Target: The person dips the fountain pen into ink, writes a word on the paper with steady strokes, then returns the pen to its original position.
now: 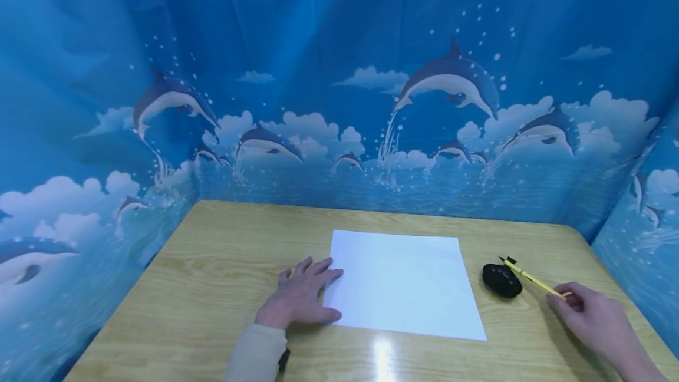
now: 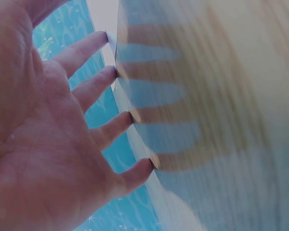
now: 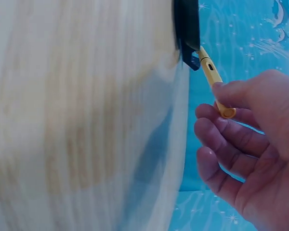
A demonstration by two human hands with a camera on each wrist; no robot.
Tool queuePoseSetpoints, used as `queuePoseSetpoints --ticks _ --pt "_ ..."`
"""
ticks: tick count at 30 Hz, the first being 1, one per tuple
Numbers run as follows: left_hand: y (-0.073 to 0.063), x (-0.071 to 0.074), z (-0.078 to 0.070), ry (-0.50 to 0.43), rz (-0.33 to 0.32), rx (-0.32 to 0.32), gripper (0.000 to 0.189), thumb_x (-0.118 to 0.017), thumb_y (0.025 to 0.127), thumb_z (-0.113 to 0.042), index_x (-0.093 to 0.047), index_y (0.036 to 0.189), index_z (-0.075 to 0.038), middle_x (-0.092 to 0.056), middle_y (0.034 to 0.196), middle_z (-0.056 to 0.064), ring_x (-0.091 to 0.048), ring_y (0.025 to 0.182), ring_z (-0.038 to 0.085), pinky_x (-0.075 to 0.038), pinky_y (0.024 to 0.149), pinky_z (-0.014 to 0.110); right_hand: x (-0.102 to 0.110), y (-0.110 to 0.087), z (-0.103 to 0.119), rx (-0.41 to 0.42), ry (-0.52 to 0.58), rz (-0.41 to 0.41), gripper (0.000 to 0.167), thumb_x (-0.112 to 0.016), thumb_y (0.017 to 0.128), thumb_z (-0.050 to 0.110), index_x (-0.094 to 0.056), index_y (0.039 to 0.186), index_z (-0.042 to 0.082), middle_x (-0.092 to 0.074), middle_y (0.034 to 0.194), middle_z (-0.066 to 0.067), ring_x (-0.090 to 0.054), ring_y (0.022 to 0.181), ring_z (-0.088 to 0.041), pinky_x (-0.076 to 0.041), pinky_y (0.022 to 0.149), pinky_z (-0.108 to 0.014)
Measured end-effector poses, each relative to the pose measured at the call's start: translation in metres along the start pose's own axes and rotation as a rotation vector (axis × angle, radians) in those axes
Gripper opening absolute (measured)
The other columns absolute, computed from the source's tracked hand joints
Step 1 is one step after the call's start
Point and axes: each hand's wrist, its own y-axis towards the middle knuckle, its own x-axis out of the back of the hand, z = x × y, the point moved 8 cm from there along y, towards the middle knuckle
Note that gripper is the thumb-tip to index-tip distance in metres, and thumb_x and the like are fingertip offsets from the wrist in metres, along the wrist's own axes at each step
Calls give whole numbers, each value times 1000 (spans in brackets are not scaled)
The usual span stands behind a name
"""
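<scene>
A white sheet of paper (image 1: 403,285) lies flat on the wooden table. My left hand (image 1: 301,295) rests at its left edge with fingers spread; the thumb and forefinger tips reach the sheet. In the left wrist view, fingertips (image 2: 130,117) touch the glossy tabletop. Between thumb and fingers, my right hand (image 1: 594,314) pinches the rear end of a yellow pen (image 1: 533,280). Its dark tip points away to the left, above and behind a rounded black object (image 1: 501,280), whose kind I cannot tell. In the right wrist view, the pen (image 3: 212,74) slants up toward that dark object (image 3: 188,31).
The wooden table (image 1: 239,240) has rounded far corners and reflects light near its front. Blue curtains (image 1: 345,28) printed with dolphins and clouds stand behind it and at both sides.
</scene>
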Motion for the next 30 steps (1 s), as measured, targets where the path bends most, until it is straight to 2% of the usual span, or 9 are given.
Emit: queuePoseSetpoints --ticks 2,7,10,17,30 --pt "0 0 1 -2 2 2 81 -78 78 -55 -51 151 -30 -36 167 1 -25 154 44 -22 115 79 4 0 1 -7 1 -26 19 -75 90 14 -71 97 -4 -72 74 -6 -45 59 14 -41 52 -21" --pt "0 1 -1 0 -4 1 82 -80 77 -55 -51 150 -31 -37 166 1 -27 154 44 -23 114 80 13 1 6 -58 -14 -58 24 -76 89 11 -69 102 -9 -71 73 -10 -58 60 -8 -39 50 -20" --pt "0 3 -1 3 -11 -2 83 -81 76 -55 -52 150 -30 -37 166 1 -27 153 44 -23 113 80 20 -2 11 -61 -19 -95 25 -77 88 11 -70 102 -8 -72 73 -11 -61 59 -14 -40 49 -20" --pt "-1 3 -2 -1 -15 -9 82 -80 77 -55 -52 150 -30 -38 166 1 -28 153 44 -24 113 80 35 -11 22 -21 -9 -192 18 -80 84 3 -73 99 -4 -69 70 -9 -46 53 10 -42 45 -16" --pt "0 0 0 -19 -7 -11 81 -79 79 -55 -51 151 -31 -36 166 0 -25 154 44 -24 113 79 40 -16 36 2 9 -199 16 -77 85 -2 -73 100 -4 -72 75 -15 -47 54 11 -45 44 -15"
